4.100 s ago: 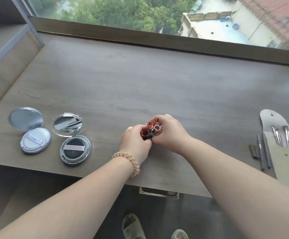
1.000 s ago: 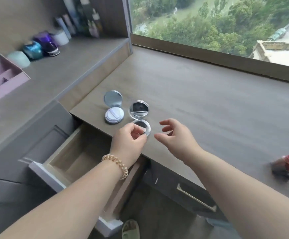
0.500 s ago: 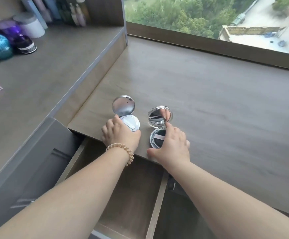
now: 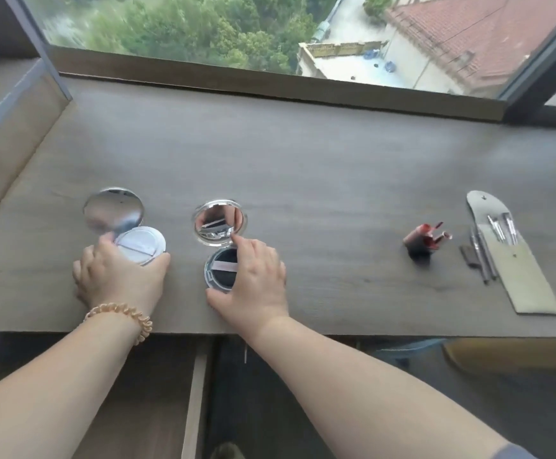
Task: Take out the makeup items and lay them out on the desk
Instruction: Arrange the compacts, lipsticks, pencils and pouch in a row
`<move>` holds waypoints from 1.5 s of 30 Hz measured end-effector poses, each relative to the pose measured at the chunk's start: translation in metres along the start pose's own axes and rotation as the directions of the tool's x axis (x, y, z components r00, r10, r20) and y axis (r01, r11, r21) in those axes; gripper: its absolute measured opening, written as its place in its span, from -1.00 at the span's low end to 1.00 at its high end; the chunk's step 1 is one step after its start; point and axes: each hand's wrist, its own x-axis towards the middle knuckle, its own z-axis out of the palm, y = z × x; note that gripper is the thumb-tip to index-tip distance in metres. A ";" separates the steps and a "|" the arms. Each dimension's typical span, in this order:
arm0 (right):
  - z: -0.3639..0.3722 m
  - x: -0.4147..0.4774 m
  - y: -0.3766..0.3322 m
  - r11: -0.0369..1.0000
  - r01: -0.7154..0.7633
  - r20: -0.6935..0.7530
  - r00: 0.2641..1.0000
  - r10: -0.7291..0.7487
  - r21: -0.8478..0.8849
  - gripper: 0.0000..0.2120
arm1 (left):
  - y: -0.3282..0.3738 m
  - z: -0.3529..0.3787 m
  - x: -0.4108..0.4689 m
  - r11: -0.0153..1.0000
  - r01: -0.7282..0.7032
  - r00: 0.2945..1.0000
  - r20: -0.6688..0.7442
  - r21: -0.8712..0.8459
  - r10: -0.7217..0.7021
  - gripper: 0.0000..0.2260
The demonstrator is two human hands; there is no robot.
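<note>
Left hand (image 4: 117,279): fingers curled round the base of the white compact (image 4: 140,243), whose lid is raised with the mirror showing.
Right hand (image 4: 256,276): thumb at the near rim and forefinger at the hinge, holding the black compact (image 4: 220,260), lid also raised.
Both compacts sit on the desk (image 4: 303,160) near its front edge, side by side and apart.
Well right of the right hand: a cluster of red lipsticks (image 4: 424,238), blurred.
Further right: a grey tool pouch (image 4: 521,270), flap open, metal tools (image 4: 482,256) beside it.
Below the hands: an open drawer (image 4: 157,392), contents unseen.
Status, as judged: layout is largely done and the compacts are being positioned. Whether any items remain cannot be told.
</note>
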 end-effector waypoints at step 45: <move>-0.207 0.004 0.332 0.964 -0.221 -0.254 0.951 0.178 -0.151 -0.26 | 0.227 0.173 -0.222 0.972 -0.234 0.943 0.240 -0.018 0.232 -0.36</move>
